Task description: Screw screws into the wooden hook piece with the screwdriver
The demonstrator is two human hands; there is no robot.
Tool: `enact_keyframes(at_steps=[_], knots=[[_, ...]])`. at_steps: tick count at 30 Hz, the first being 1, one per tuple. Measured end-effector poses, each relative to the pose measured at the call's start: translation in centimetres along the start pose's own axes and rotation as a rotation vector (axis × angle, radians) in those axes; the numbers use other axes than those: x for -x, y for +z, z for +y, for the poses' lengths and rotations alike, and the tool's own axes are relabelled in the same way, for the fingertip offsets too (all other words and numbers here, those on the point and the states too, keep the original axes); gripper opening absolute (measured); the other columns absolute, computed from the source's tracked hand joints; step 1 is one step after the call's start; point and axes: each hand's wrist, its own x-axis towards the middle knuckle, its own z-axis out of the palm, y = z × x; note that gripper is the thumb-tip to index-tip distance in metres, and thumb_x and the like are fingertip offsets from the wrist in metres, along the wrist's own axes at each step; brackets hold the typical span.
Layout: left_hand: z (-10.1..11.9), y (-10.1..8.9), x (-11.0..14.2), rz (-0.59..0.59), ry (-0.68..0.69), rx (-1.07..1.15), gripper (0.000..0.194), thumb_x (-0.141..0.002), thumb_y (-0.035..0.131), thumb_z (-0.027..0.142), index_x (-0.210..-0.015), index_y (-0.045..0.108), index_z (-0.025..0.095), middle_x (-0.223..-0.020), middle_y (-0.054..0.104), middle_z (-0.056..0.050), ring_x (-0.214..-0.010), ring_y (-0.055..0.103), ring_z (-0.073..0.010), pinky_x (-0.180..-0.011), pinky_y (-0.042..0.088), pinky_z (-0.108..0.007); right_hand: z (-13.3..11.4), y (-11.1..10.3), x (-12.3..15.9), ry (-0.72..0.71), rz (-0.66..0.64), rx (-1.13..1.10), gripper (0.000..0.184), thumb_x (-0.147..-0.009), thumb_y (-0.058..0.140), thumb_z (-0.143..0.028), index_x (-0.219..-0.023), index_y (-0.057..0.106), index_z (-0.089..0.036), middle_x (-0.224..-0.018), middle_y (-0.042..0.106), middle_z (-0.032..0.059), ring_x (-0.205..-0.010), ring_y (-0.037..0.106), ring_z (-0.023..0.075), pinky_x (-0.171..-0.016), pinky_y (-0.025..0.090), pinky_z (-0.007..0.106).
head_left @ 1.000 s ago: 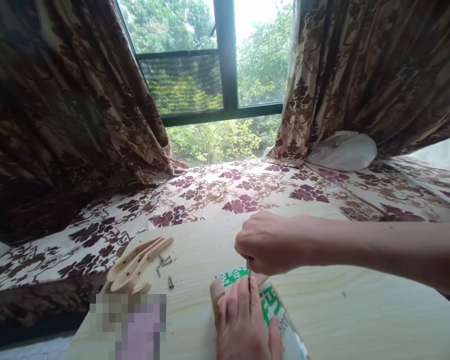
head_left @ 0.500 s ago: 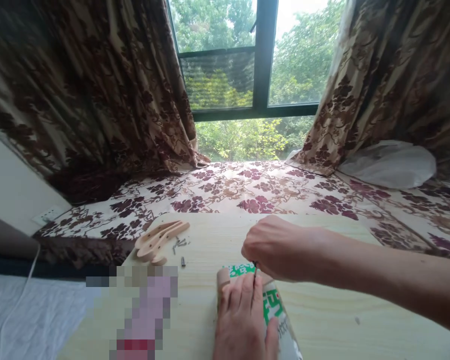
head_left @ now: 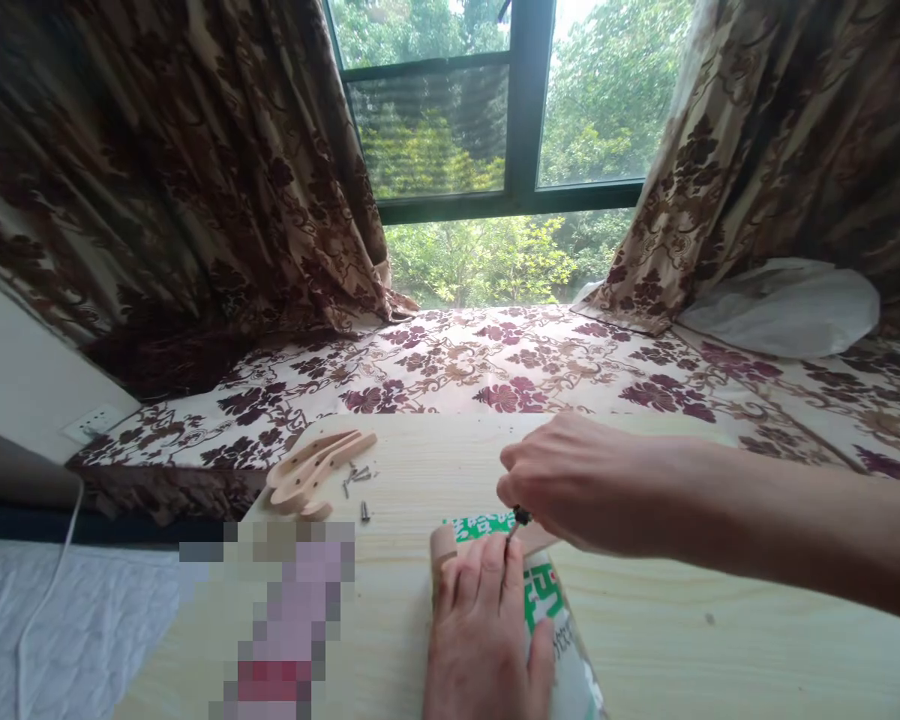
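Observation:
My left hand [head_left: 484,620] lies over a pale wooden piece [head_left: 444,550], its fingers pressing it down on a white carton [head_left: 570,660] with green lettering. My right hand [head_left: 551,475] is a closed fist around a screwdriver [head_left: 521,516]. Only the dark collar and thin metal shaft show below the fist; the handle is hidden. The shaft slants down to the left index fingertip, where the wood is. Whether a screw sits under the tip is hidden. To the left are curved wooden parts with dark holes [head_left: 319,470], several loose screws [head_left: 356,478] and a thicker metal fastener [head_left: 365,511].
All this stands on a light wooden table [head_left: 667,600]. A pixelated patch [head_left: 285,620] covers something at its left front. Beyond the table is a ledge with flowered cloth [head_left: 457,375], bearing a white plastic bag [head_left: 784,305] at right. Curtains [head_left: 270,180] flank the window.
My right fist has turned and shifted slightly right, showing more of the screwdriver's dark collar. My left hand stays on the wood. The camera view has tipped slightly down.

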Motion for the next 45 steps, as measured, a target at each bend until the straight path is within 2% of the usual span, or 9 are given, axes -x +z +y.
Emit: enact_keyframes(at_steps=[6,11,15,23,26,31,36,41,45], knots=[[0.4,0.5,0.0,0.030,-0.023,0.056,0.043,-0.086,0.048,0.032,-0.126,0.054,0.015,-0.131,0.055,-0.007,-0.121,0.046,-0.0251,-0.103,0.035,-0.039,-0.3,-0.2,-1.0,-0.105,-0.005,0.034,0.016,-0.078,0.056,-0.003,-0.076,0.066,-0.014,-0.072,0.064,0.0052,-0.053,0.041,0.0107,-0.047,0.023,0.028],[0.6,1.0,0.0,0.074,-0.092,0.137,0.043,-0.088,0.042,0.028,-0.126,0.054,0.012,-0.128,0.057,-0.008,-0.121,0.046,-0.0252,-0.104,0.033,-0.040,-0.1,-0.7,-1.6,0.073,-0.109,-0.054,0.011,-0.076,0.060,-0.014,-0.071,0.070,-0.014,-0.057,0.059,0.0038,-0.046,0.034,0.0102,-0.046,0.023,0.027],[0.1,0.5,-0.1,0.069,-0.003,0.091,0.044,-0.088,0.046,0.031,-0.126,0.054,0.012,-0.128,0.057,-0.007,-0.120,0.047,-0.0244,-0.100,0.036,-0.038,-0.2,-0.9,-1.7,0.158,-0.121,-0.105,0.015,-0.078,0.061,-0.023,-0.070,0.070,-0.014,-0.054,0.057,0.0036,-0.044,0.033,0.0098,-0.046,0.023,0.027],[0.4,-0.1,-0.4,0.048,-0.083,0.125,0.043,-0.089,0.047,0.039,-0.123,0.058,0.014,-0.121,0.060,-0.007,-0.113,0.050,-0.0245,-0.102,0.035,-0.039,-1.2,-0.9,-1.3,-0.102,-0.089,0.027,0.012,-0.079,0.058,-0.007,-0.076,0.066,-0.015,-0.073,0.065,0.0051,-0.053,0.044,0.0124,-0.046,0.022,0.029],[0.5,0.0,-0.4,0.022,-0.049,0.122,0.043,-0.089,0.047,0.035,-0.125,0.055,0.014,-0.126,0.057,-0.007,-0.117,0.047,-0.0241,-0.103,0.033,-0.038,-0.6,-0.6,-1.7,-0.064,-0.105,-0.022,0.011,-0.076,0.059,-0.009,-0.075,0.068,-0.014,-0.065,0.064,0.0044,-0.050,0.041,0.0112,-0.046,0.023,0.028],[0.5,0.4,-0.1,0.051,-0.102,0.160,0.043,-0.091,0.038,0.028,-0.128,0.053,0.012,-0.129,0.055,-0.007,-0.122,0.044,-0.0240,-0.105,0.029,-0.039,0.5,-0.5,-2.2,0.152,-0.133,-0.146,0.013,-0.076,0.060,-0.023,-0.074,0.071,-0.016,-0.061,0.063,0.0041,-0.047,0.040,0.0112,-0.045,0.025,0.027],[0.1,0.3,0.0,0.004,-0.005,0.091,0.047,-0.089,0.047,0.034,-0.130,0.052,0.013,-0.132,0.053,-0.008,-0.123,0.043,-0.0246,-0.103,0.029,-0.037,0.3,-1.5,-1.4,0.053,-0.128,0.014,0.020,-0.075,0.061,-0.011,-0.091,0.070,-0.017,-0.073,0.067,0.0026,-0.052,0.046,0.0111,-0.046,0.023,0.028],[0.4,0.2,-0.2,0.034,-0.078,0.123,0.042,-0.092,0.038,0.028,-0.127,0.055,0.012,-0.125,0.057,-0.008,-0.120,0.044,-0.0244,-0.104,0.028,-0.038,-0.2,-1.4,-1.0,-0.056,0.018,0.101,0.015,-0.073,0.061,-0.002,-0.069,0.066,-0.016,-0.062,0.061,-0.0022,-0.045,0.036,0.0079,-0.043,0.020,0.027],[0.4,0.4,-0.1,0.021,-0.044,0.147,0.044,-0.091,0.043,0.033,-0.129,0.053,0.012,-0.131,0.054,-0.008,-0.122,0.043,-0.0244,-0.105,0.027,-0.037,-0.4,-0.7,-1.2,0.037,0.029,0.134,0.020,-0.076,0.064,-0.009,-0.058,0.063,-0.017,-0.046,0.049,-0.0047,-0.039,0.027,0.0076,-0.041,0.019,0.027]])
